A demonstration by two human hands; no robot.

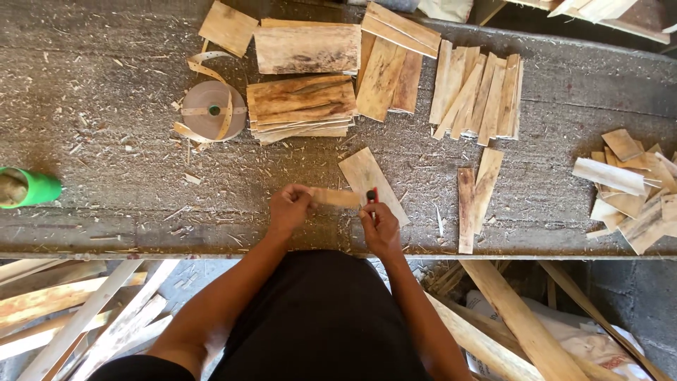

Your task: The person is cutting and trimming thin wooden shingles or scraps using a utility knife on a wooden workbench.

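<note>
The left hand (288,209) pinches one end of a small veneer strip (334,198) above the bench edge; the right hand (381,227) grips a red-handled cutter (371,197) at its other end; sorted stacks (303,109) lie behind, loose offcuts (631,183) unsorted.

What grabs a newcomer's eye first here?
Both hands at centre: the left hand pinches a small wood strip and the right hand holds a red-and-black tool at its other end. Behind them, stacks of thin wood sheets cover the sawdusty workbench, with a tape roll to the left.
</note>
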